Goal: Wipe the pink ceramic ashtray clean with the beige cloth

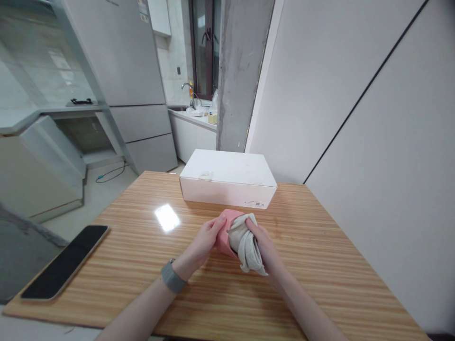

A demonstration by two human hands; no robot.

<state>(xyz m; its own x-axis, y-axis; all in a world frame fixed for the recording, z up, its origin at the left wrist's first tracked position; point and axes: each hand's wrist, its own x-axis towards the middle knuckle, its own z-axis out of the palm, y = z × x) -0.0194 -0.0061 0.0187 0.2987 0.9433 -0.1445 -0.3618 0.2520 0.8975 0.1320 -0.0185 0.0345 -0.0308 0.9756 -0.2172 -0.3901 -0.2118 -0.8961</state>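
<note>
A pink container [224,239], box-like with its open side turned to the right, is tilted above the wooden table. My left hand [208,237] is closed on its left side, thumb on the upper edge. In my right hand [261,239] a light grey cloth [249,246] is bunched, and it presses against the container's opening, with a loose end hanging below. Part of the cloth seems to be inside the opening; how deep it goes is hidden. The fingers of my right hand are mostly behind the cloth.
Just beyond my hands stands a closed white cardboard box [227,168] on the wooden table [135,265]. A flat black-topped object with a pale rim [67,263] lies at the left edge. A white wall [355,118] borders the table's right side.
</note>
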